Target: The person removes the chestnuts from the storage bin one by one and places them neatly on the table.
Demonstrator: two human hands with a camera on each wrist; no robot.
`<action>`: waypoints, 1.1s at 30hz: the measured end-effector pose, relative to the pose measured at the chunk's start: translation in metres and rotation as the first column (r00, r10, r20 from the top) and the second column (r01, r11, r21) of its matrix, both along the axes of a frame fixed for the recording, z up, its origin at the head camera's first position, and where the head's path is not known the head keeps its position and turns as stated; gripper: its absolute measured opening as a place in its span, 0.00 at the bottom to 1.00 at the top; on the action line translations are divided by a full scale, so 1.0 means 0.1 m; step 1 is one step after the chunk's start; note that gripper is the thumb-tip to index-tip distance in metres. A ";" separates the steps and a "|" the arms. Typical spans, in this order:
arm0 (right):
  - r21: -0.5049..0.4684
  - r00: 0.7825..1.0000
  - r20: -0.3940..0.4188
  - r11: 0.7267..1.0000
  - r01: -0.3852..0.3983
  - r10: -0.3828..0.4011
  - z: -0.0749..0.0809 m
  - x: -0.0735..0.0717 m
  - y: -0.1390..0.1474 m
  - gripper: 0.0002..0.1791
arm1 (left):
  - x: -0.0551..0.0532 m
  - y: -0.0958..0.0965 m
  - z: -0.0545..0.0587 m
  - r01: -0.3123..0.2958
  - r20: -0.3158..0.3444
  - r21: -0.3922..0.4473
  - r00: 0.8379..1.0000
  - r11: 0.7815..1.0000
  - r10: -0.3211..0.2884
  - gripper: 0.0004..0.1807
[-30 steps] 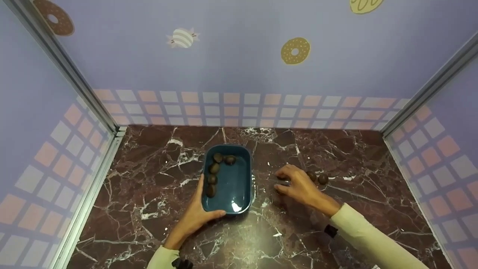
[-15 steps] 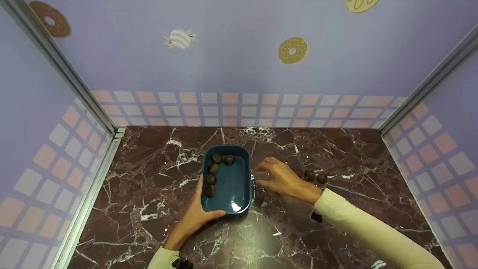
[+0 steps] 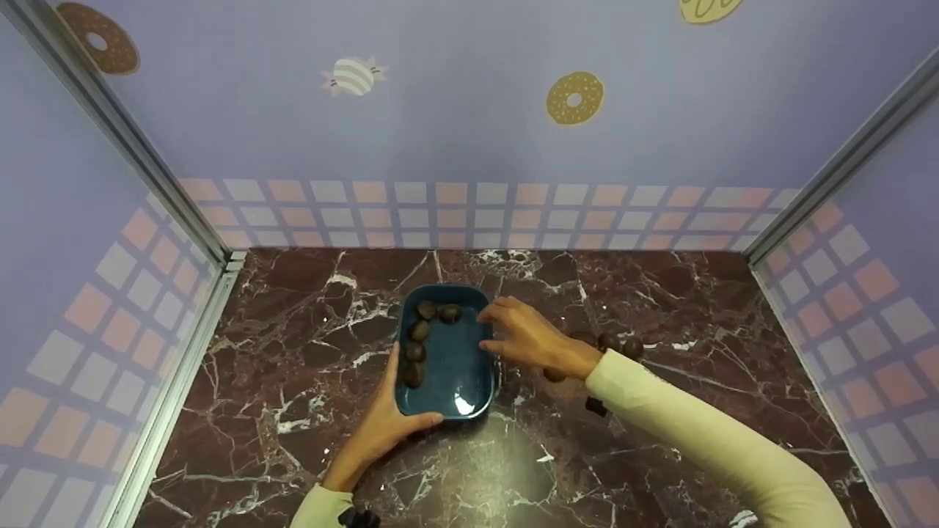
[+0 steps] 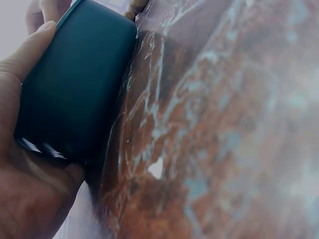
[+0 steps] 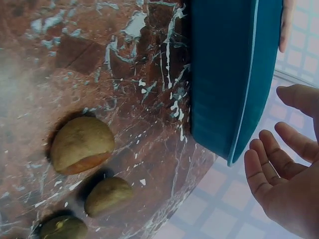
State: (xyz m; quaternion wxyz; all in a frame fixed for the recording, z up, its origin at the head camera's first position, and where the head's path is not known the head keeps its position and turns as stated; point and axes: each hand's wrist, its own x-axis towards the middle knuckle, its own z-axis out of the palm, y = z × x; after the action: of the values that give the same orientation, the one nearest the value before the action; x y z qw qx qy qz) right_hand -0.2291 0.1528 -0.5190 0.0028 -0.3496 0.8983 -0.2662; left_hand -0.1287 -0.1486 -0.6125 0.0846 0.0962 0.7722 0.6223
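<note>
A deep blue rectangular dish (image 3: 455,367) stands on the marble surface in the head view. Several brown chestnuts (image 3: 419,330) lie inside it, along its left wall and far end. My left hand (image 3: 385,418) grips the dish's near left corner, thumb on the near side and fingers along the left wall. Over the right rim reaches my right hand (image 3: 524,334), fingertips just inside the dish. In the right wrist view its thumb (image 5: 299,99) stands apart from the bent fingers, and nothing shows between them. More chestnuts (image 5: 82,144) rest on the surface, behind the right hand.
The dark red marble tabletop (image 3: 330,315) is closed in by a purple back wall (image 3: 469,132) and side walls with pink and white squares. Silver metal profiles (image 3: 176,411) run along the left edge and the corners.
My right hand has moved left from beside the loose chestnuts to the dish's right rim, uncovering a chestnut under its wrist. The left hand and dish stay in place.
</note>
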 end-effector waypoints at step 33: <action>0.161 0.995 0.096 0.987 0.001 -0.017 -0.29 -0.51 -0.62 0.21 | 0.03 0.01 -0.02 -0.025 -0.001 -0.004 1.000 1.000 0.025 0.81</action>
State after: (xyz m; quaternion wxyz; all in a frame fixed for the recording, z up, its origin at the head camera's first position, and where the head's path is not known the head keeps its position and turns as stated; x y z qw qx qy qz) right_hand -0.2803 0.0910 -0.5480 0.0735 -0.3308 0.9172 -0.2096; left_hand -0.1253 -0.1475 -0.6150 0.0765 0.0865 0.7748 0.6216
